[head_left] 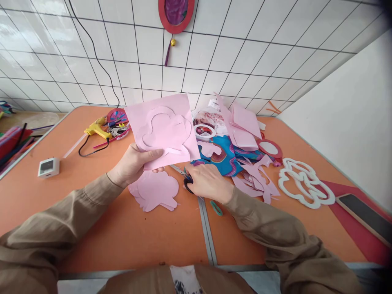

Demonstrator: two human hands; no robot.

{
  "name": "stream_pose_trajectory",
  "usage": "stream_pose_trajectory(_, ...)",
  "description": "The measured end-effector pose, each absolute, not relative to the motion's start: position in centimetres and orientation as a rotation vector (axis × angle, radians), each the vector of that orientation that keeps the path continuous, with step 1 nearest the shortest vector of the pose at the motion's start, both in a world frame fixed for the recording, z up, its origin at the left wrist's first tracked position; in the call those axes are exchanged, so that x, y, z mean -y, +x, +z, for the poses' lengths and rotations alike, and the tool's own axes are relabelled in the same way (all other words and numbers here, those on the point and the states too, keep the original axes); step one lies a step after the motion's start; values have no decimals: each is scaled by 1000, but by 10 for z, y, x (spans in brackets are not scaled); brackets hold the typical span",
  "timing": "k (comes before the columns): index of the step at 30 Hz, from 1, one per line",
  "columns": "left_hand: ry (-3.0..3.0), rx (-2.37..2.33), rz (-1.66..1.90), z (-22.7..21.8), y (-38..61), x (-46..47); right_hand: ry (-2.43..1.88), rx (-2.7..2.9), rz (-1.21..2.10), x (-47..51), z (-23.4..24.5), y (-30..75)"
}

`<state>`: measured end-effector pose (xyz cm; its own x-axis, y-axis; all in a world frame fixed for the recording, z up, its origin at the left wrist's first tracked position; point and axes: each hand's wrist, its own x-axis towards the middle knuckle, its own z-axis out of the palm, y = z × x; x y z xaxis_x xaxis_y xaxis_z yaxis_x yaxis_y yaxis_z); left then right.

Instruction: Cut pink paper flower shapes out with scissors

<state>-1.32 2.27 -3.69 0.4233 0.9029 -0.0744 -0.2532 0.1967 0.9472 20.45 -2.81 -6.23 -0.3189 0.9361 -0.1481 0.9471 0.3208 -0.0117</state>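
Note:
My left hand [134,163] grips a square pink sheet [193,143] by its lower left corner, thumb on top. A curved, cloud-like outline is partly cut through the sheet, and its edges lift a little. My right hand [208,181] is closed round the dark handles of a pair of scissors [188,181]. The blades point up and left towards the sheet's lower edge; the sheet hides part of them. Below the sheet lies a small stack of pink cut-out shapes [156,191]. Pink paper scraps [259,179] are heaped right of my right hand.
A yellow glue gun [98,128] with a cord lies at the left, near a small white box [49,167]. Folded pink sheets [243,122] and blue patterned fabric [222,157] lie at the back. White cloud-shaped frames [303,183] and a phone [364,214] are at the right.

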Motion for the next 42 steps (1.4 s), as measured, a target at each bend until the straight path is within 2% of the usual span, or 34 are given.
stream_pose_trajectory(4, 1049, -768, 915, -40, -8, -19, 1736, -2508, -146, 28, -63, 204)
stream_pose_trajectory(10, 1032, -760, 936, -44, -6, -16, 1684, -2511, -452, 26, -65, 207)
stream_pose_trajectory(17, 1019, -754, 944, -44, -6, -13, 1780, -2528, -611, 25, -67, 210)
stream_pose_trajectory(21, 1034, -779, 943, -44, -5, -14, 1778, -2601, -862, 22, -68, 213)
stream_pose_trajectory(24, 1041, -786, 934, -43, -5, -13, 1994, -2586, -1248, 12, -72, 219)
stream_pose_trajectory(27, 1052, -769, 918, -42, -5, -11, 2300, -2446, -2054, -1, -74, 228)
stream_pose_trajectory(30, 1071, -753, 897, -42, -4, -9, 2268, -2360, -2467, -5, -67, 234)
stream_pose_trajectory(33, 1079, -766, 897, -44, -3, -7, 2012, -2209, -2870, 3, -56, 234)
stream_pose_trajectory(35, 1088, -783, 899, -47, -3, -7, 1962, -2221, -2907, 12, -50, 229)
stream_pose_trajectory(42, 1149, -806, 890, -57, -4, -9, 2067, -2275, -2647, 26, -46, 217)
